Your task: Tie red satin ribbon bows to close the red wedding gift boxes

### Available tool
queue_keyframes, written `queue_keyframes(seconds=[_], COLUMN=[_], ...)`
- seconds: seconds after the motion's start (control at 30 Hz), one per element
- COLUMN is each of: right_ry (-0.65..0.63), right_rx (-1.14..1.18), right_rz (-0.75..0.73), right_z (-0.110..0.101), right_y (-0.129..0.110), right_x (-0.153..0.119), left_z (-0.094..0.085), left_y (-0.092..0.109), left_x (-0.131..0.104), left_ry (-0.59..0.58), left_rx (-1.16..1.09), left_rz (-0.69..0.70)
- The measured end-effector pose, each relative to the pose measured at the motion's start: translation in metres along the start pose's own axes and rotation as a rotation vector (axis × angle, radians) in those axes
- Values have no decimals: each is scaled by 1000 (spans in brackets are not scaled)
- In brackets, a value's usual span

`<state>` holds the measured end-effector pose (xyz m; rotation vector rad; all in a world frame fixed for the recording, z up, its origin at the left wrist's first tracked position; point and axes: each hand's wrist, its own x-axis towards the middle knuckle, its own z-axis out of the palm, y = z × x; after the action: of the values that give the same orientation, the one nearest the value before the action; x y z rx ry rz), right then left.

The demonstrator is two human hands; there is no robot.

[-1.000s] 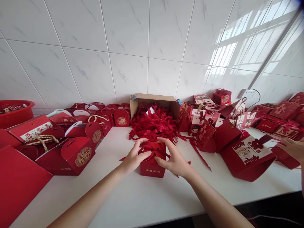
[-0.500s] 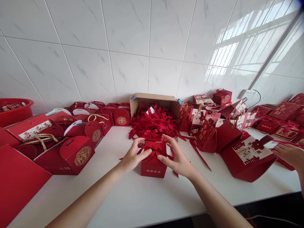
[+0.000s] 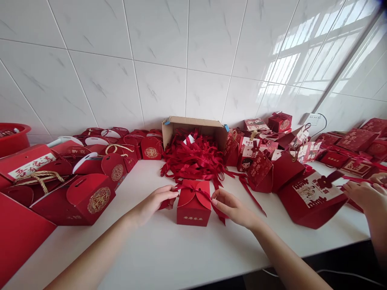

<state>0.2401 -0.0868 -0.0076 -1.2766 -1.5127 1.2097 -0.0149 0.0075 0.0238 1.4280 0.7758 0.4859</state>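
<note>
A small red gift box (image 3: 193,209) with gold characters stands upright on the white table, its rounded flaps folded over the top. A dark red ribbon (image 3: 193,186) crosses the top with a knot or bow in the middle. At the box's left side, my left hand (image 3: 161,199) pinches one end of the ribbon. On the other side my right hand (image 3: 231,204) is closed on the ribbon's right part, with a tail hanging below. Fingertips of both hands are close beside the box.
Behind the box, a cardboard carton (image 3: 196,121) lies on its side, spilling red ribbons (image 3: 196,157). Red boxes with rope handles (image 3: 90,199) crowd the left. More decorated boxes (image 3: 311,197) stand right, where another person's hands (image 3: 363,193) work. A red basin (image 3: 13,139) is far left.
Both hands have moved from over the top of the box outward to its two sides and closed on the ribbon. The bow on top is now uncovered.
</note>
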Motion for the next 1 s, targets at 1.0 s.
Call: queue_keyframes(seconds=[1.0], right_ry=[237], right_rx=[-409], right_rz=[-111], right_z=[-40], right_y=[-1], right_x=[1], left_z=[-33], left_y=[16], left_x=[-13], left_ry=[226], left_rx=[586], left_rz=[89])
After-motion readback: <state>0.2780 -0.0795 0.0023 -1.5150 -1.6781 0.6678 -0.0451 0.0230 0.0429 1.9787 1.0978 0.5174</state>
